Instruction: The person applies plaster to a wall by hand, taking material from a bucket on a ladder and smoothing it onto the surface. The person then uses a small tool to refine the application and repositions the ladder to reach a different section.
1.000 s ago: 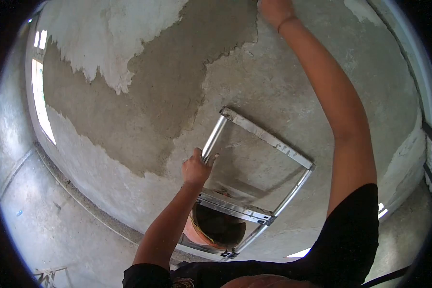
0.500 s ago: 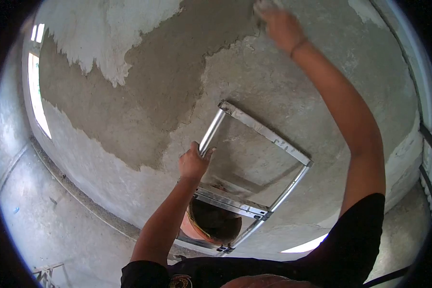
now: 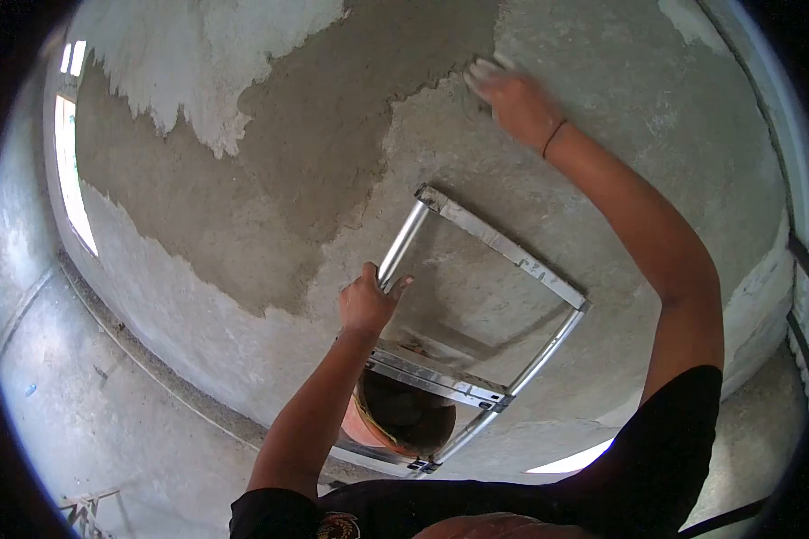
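Note:
My left hand (image 3: 367,301) is wrapped round the left rail of an aluminium ladder (image 3: 512,256), whose top rung leans against the wall. My right hand (image 3: 512,99) is up at the wall (image 3: 476,171), slightly blurred, with its fingers bent near the edge of the darker wet plaster (image 3: 324,144). Whatever those fingers hold is too smeared and hidden to name. Below the left hand, behind a lower ladder step, sits an orange bucket (image 3: 361,424) with dark grey mortar (image 3: 409,409) in it.
Paler wall (image 3: 171,54) shows at the upper left, beside a bright window opening (image 3: 66,171). The grey concrete floor (image 3: 108,395) lies far below on the left. A dark pipe or cable (image 3: 798,254) is at the right edge.
My right hand has moved down the wall and slightly left, to the lower edge of the wet plaster. The left hand stays on the ladder rail.

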Demonstrator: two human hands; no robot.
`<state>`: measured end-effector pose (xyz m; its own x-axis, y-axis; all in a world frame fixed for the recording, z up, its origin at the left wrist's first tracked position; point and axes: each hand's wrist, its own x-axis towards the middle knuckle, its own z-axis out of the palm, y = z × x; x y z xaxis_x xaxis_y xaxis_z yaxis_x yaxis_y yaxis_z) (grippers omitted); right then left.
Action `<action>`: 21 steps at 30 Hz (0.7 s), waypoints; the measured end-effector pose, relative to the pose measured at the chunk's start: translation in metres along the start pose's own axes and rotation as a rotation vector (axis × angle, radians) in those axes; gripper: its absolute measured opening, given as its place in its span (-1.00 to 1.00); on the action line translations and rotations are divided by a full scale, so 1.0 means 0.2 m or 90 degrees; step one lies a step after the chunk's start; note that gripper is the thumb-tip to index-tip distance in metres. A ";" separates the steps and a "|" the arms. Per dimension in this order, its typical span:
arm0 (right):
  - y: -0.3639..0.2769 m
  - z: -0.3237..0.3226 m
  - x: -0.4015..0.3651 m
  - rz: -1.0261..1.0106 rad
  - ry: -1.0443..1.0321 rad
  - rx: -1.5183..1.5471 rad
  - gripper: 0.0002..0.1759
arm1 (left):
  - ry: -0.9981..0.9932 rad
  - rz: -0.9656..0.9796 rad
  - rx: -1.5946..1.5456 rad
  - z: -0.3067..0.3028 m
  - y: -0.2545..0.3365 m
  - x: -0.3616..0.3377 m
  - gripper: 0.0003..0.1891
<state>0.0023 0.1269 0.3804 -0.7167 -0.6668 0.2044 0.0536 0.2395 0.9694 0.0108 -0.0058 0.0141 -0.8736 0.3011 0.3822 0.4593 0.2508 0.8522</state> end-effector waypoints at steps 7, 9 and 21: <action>0.45 0.01 0.51 0.219 0.243 -0.019 -0.74 | 0.026 0.005 0.016 0.02 0.00 0.00 -0.40; 0.42 0.06 0.52 0.293 0.106 0.007 -0.75 | 0.029 0.003 0.005 0.02 0.00 -0.01 -0.40; 0.37 -0.06 0.36 0.248 0.088 0.035 -0.58 | 0.000 -0.007 0.018 0.02 -0.01 0.00 -0.40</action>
<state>-0.0366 0.0882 0.4681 -0.5495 -0.6064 0.5748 0.2622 0.5281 0.8077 0.0111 -0.0035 0.0109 -0.8787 0.2980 0.3729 0.4538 0.2796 0.8461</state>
